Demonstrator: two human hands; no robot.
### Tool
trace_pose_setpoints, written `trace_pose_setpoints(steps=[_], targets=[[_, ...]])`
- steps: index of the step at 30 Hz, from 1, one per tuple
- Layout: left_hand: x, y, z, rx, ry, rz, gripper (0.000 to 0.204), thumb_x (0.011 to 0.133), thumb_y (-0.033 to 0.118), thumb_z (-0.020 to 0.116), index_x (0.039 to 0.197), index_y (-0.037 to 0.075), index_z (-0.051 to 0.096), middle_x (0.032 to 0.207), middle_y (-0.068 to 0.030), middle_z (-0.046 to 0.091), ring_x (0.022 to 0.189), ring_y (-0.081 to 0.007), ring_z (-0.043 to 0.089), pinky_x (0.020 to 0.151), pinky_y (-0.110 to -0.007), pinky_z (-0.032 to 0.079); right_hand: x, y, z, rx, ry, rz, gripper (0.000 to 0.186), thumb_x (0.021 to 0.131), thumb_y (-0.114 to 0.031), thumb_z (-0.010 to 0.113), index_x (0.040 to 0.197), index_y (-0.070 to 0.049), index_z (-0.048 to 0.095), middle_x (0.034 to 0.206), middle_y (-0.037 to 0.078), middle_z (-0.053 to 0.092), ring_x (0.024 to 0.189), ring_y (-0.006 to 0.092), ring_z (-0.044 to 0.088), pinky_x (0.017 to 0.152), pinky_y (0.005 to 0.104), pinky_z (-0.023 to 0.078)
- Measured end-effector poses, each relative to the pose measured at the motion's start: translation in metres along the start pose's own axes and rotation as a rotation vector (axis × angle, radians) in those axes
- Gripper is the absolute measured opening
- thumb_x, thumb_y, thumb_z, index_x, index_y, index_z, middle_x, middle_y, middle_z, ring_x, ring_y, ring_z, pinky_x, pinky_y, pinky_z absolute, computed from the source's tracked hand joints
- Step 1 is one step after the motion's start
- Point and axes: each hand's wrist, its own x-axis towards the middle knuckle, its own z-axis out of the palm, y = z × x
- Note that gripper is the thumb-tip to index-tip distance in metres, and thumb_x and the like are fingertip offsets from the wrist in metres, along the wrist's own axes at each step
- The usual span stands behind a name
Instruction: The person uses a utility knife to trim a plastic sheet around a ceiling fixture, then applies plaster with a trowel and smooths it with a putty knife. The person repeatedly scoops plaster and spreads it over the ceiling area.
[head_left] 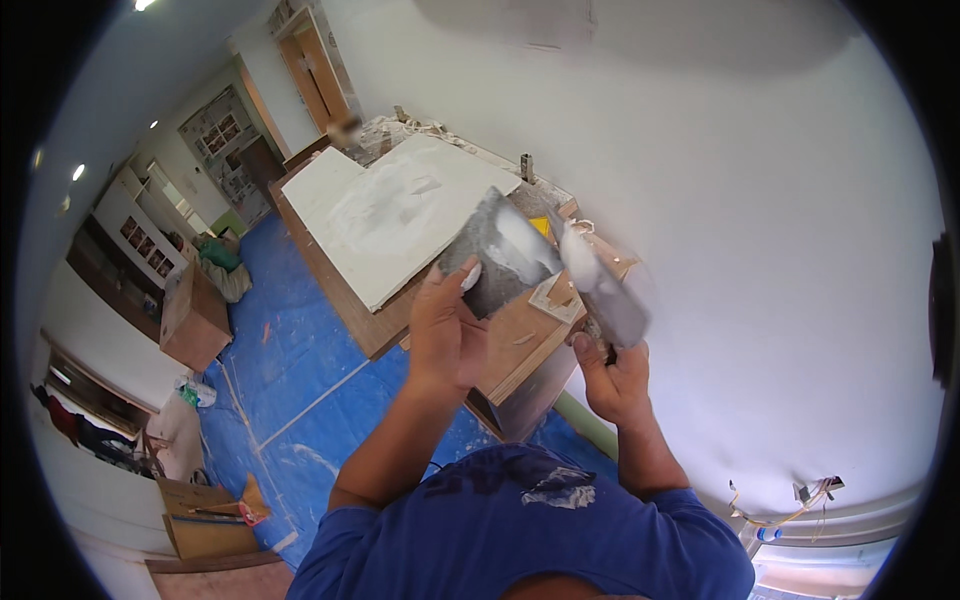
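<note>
My left hand (445,330) grips a grey metal plate (475,275) smeared with white paste, its thumb over the left edge. My right hand (615,380) is closed on a wide trowel (620,300) carrying white paste, blurred by motion, just right of the plate. Beneath them is a wooden bench (520,360) with scraps on its top. Behind the plate lies a white board (360,220) with a powdery patch, and a small yellow item (540,225) shows between plate and trowel.
A white wall (760,200) runs along the right, with loose cables (760,520) low on it. Blue sheeting (280,400) covers the floor. A wooden box (190,320), green bundles (220,255) and flattened cardboard (205,530) stand to the left; a doorway (300,70) is at the back.
</note>
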Motion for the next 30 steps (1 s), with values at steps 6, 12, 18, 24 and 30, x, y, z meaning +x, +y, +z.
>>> trace_pose_setpoints(steps=[6, 12, 18, 24, 30], targets=[[-0.002, 0.007, -0.004, 0.132, -0.37, -0.171, 0.029, 0.104, 0.016, 0.061, 0.13, 0.002, 0.057, 0.105, -0.0086, 0.072, 0.083, -0.0178, 0.071, 0.061, -0.036, 0.057, 0.011, -0.021, -0.006, -0.154, -0.01, -0.185, 0.064, 0.09, 0.011, 0.058, 0.149, -0.014, 0.053, 0.153, 0.025, 0.05, 0.133, 0.0461, 0.056, 0.105, 0.0452, 0.052], [-0.008, 0.024, -0.005, 0.307, -0.432, 0.007, 0.027, 0.102, 0.011, 0.064, 0.126, -0.001, 0.06, 0.106, -0.0109, 0.072, 0.085, -0.0189, 0.071, 0.062, -0.035, 0.058, 0.025, -0.017, -0.014, -0.511, 0.001, -0.225, 0.067, 0.087, 0.007, 0.059, 0.15, -0.017, 0.052, 0.15, 0.022, 0.052, 0.124, 0.0454, 0.062, 0.095, 0.0468, 0.058], [-0.012, 0.026, -0.02, 0.592, -0.298, 0.617, 0.029, 0.098, -0.004, 0.064, 0.126, -0.008, 0.063, 0.114, -0.0149, 0.073, 0.096, -0.0224, 0.073, 0.081, -0.037, 0.062, 0.033, -0.008, -0.041, 0.146, -0.097, 0.125, 0.063, 0.099, -0.001, 0.053, 0.158, -0.008, 0.035, 0.133, 0.024, 0.061, 0.086, 0.0347, 0.07, 0.072, 0.0423, 0.06], [0.004, 0.038, -0.036, 0.981, -0.754, 0.947, 0.049, 0.084, -0.021, 0.057, 0.127, -0.001, 0.068, 0.13, -0.0215, 0.07, 0.116, -0.0345, 0.071, 0.095, -0.039, 0.059, 0.014, -0.041, -0.043, 1.471, -0.432, 0.518, 0.078, 0.093, -0.004, 0.058, 0.16, 0.003, 0.02, 0.114, 0.03, 0.063, 0.05, 0.0255, 0.059, 0.039, 0.0373, 0.048], [0.008, 0.061, -0.046, 1.441, -0.85, 0.928, 0.053, 0.081, -0.018, 0.057, 0.127, 0.005, 0.069, 0.132, -0.0225, 0.068, 0.117, -0.0394, 0.07, 0.094, -0.04, 0.06, 0.01, -0.048, -0.05, 1.456, -0.369, 0.467, 0.078, 0.092, -0.004, 0.059, 0.16, 0.003, 0.02, 0.113, 0.03, 0.063, 0.05, 0.0242, 0.059, 0.04, 0.0365, 0.048]])
